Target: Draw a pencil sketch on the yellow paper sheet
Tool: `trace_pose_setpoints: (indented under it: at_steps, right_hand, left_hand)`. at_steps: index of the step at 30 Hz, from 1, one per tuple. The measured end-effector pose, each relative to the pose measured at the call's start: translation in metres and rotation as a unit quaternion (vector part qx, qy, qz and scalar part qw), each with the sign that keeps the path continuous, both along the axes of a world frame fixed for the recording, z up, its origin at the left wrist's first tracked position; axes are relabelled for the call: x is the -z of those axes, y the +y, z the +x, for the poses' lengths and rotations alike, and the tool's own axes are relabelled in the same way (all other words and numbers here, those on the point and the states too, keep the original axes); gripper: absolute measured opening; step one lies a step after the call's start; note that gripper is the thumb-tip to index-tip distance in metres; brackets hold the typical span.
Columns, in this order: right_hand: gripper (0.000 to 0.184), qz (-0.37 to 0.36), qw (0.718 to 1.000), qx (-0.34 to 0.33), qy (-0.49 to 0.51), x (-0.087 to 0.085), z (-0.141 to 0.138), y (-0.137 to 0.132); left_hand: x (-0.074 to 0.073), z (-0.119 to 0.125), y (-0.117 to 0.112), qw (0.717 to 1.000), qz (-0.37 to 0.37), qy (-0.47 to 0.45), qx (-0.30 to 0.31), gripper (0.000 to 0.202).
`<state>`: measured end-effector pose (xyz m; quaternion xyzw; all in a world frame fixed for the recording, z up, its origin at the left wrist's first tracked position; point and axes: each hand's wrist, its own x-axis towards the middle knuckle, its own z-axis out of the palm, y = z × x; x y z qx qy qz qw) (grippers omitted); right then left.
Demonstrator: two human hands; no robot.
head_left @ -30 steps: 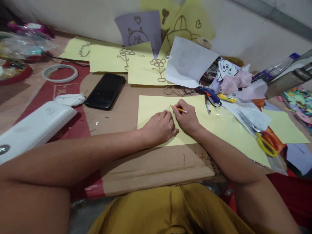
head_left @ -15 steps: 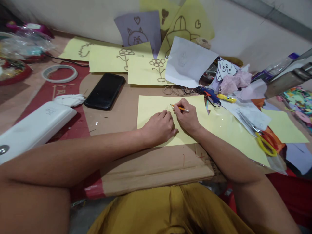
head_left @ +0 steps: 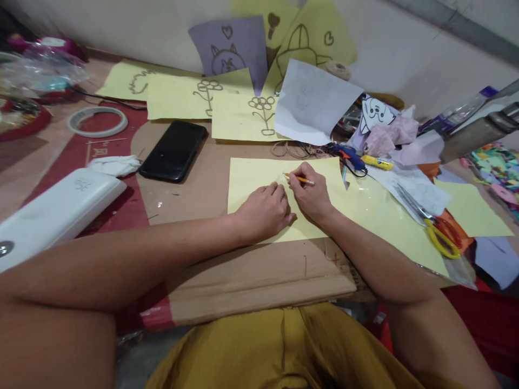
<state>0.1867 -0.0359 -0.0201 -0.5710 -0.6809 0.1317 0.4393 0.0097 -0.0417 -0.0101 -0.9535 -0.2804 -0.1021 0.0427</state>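
A plain yellow sheet [head_left: 251, 178] lies on a brown cardboard board [head_left: 251, 275] in front of me. My right hand [head_left: 312, 199] is closed on an orange pencil [head_left: 299, 179], whose tip touches the sheet near its upper middle. My left hand [head_left: 263, 212] rests knuckles-up on the sheet right beside the pencil, fingers curled and pressing the paper down; nothing shows inside them.
A black phone [head_left: 174, 150] lies left of the sheet, a white case [head_left: 57, 210] further left, a tape roll [head_left: 97, 121] behind it. Drawn yellow and purple sheets [head_left: 239, 116] line the wall. Yellow-handled scissors [head_left: 440, 237], a glue gun [head_left: 351, 158] and paper scraps crowd the right.
Both hands stay in place on the sheet; the pencil shifts only slightly. The view has drifted a little.
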Motion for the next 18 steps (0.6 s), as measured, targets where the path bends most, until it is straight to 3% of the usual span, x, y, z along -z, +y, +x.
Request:
trace_pose_setpoints:
  at_steps: [18]
  right_hand:
    - [0.018, -0.001, 1.000, -0.002, -0.014, 0.0013, 0.0005, 0.0010]
  left_hand:
    - [-0.0036, 0.0010, -0.0007, 1.000, -0.012, 0.013, -0.002, 0.048]
